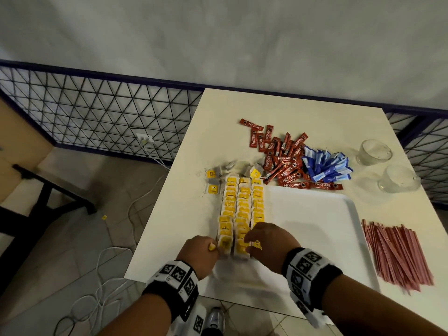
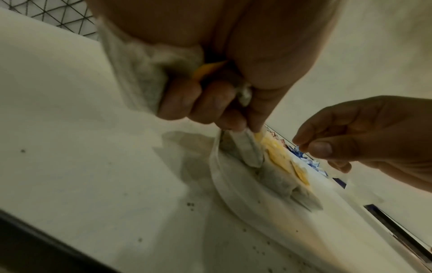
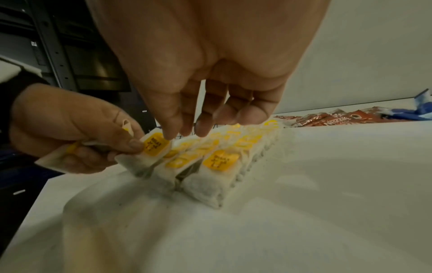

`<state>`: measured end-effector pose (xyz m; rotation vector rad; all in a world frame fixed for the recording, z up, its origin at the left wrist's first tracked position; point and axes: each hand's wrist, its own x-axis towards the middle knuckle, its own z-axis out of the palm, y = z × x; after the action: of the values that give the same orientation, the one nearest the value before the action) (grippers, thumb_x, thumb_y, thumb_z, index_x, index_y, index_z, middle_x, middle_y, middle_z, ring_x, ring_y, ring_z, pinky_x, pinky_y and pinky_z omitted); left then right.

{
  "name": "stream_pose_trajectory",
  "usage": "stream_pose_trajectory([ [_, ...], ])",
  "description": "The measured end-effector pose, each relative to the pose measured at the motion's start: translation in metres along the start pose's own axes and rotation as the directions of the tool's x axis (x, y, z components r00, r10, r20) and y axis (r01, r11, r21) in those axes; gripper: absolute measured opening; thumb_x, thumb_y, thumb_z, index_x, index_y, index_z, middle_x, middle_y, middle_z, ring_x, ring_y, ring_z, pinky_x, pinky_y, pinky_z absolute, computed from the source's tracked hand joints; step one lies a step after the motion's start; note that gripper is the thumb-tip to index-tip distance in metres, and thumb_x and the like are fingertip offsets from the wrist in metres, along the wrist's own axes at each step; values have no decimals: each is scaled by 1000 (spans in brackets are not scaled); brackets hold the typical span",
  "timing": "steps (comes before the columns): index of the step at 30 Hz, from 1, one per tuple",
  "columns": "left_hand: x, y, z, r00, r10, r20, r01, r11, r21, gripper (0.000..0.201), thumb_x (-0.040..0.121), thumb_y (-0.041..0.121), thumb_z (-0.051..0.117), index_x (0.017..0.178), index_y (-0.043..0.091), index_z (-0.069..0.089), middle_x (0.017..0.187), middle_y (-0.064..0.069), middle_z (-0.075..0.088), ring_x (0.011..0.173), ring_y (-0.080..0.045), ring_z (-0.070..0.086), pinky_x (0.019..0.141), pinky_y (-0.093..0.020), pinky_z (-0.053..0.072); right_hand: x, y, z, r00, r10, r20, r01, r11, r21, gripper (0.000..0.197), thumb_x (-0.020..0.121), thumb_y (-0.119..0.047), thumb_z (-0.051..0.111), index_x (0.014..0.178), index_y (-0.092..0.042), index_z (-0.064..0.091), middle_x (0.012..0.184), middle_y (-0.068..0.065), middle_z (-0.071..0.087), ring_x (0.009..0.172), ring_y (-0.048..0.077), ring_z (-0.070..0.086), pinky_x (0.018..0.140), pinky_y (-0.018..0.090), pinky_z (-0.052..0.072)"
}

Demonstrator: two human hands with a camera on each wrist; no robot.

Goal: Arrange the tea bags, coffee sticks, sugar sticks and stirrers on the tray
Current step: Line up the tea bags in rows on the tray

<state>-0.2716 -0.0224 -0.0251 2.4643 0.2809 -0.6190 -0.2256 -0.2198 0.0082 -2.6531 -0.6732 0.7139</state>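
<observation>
In the head view, a white rectangular plastic tray (image 1: pixel 315 226) fills the lower right of the white square table (image 1: pixel 189 214). Three rows of white paper tea bags with yellow tags (image 1: pixel 242 207) run along the tray's left edge, at the frame's centre. The left hand (image 1: pixel 197 254) sits at the near end of the left row, fingers curled round a spare tea bag. The right hand (image 1: pixel 269 241) hovers over the near end of the right rows, fingers pointing down. Above the tray lie a heap of red coffee sticks (image 1: pixel 283 163) and, just right of it, blue-and-white sugar sticks (image 1: pixel 324 166). Pink stirrers (image 1: pixel 397 253) lie right of the tray; two clear glass cups (image 1: pixel 388 166) stand upper right.

In the left wrist view, the left hand (image 2: pixel 205 96) at the top grips a bunched tea bag in its curled fingers, while its thumb and forefinger pinch another at the tray's rim (image 2: pixel 233 199). The right hand (image 2: pixel 364 133) shows at the right.

In the right wrist view, the right hand (image 3: pixel 205 92) hangs from the top, fingers loosely extended, fingertips touching the tags; it holds nothing. At the left, the left hand (image 3: pixel 70 129) pinches the front tea bag.
</observation>
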Motion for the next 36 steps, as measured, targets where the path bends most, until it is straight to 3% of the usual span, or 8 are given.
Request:
stream_pose_trajectory([
  [7,9,0,11,995,-47,-84,49,999,15,15,86,32,57,76,22,54,97,-6,69,94,-28,62,69,-25,42,2,2,18,1000,-28,13,29,994,-109,32,88,-38,55,119,-32,60,122,-4,54,112,22,54,88,29,45],
  [12,6,1,12,987,-116,-113,106,990,-91,18,83,35,61,81,25,46,88,-3,63,86,-27,60,72,-29,48,6,2,27,997,-59,49,67,981,-180,35,87,-42,56,121,-31,56,122,-2,52,111,25,52,86,32,44],
  [16,-4,-7,8,988,9,-154,-21,997,-79,20,88,40,60,92,25,48,82,3,62,86,-25,62,71,-30,48,9,5,33,996,-85,16,87,980,-178,30,91,-35,50,119,-29,59,120,0,54,111,27,52,87,33,44],
  [19,-9,-10,8,979,196,-60,-189,977,97,30,90,45,54,118,33,54,104,4,69,99,-22,63,81,-32,50,12,5,36,997,-76,-8,73,983,-170,31,90,-32,49,118,-29,59,119,0,55,111,28,52,88,33,45],
  [22,-7,-8,10,973,230,20,-227,936,270,41,94,45,46,135,37,45,121,3,62,110,-23,58,89,-33,48,14,4,36,997,-76,-28,71,984,-163,29,89,-30,49,116,-27,60,116,1,55,109,29,53,86,34,45],
  [28,-2,-1,9,962,267,49,-266,893,363,30,96,45,42,121,34,53,111,1,56,100,-26,60,80,-34,48,17,1,36,994,-95,-49,85,980,-182,26,88,-31,51,110,-25,62,114,2,55,105,30,55,84,37,48],
  [36,1,-1,7,953,293,75,-299,878,373,27,95,40,44,119,33,54,114,5,51,98,-25,60,80,-34,49,17,2,35,995,-93,-35,85,979,-184,26,91,-33,50,114,-27,61,119,0,52,109,28,52,85,36,47],
])
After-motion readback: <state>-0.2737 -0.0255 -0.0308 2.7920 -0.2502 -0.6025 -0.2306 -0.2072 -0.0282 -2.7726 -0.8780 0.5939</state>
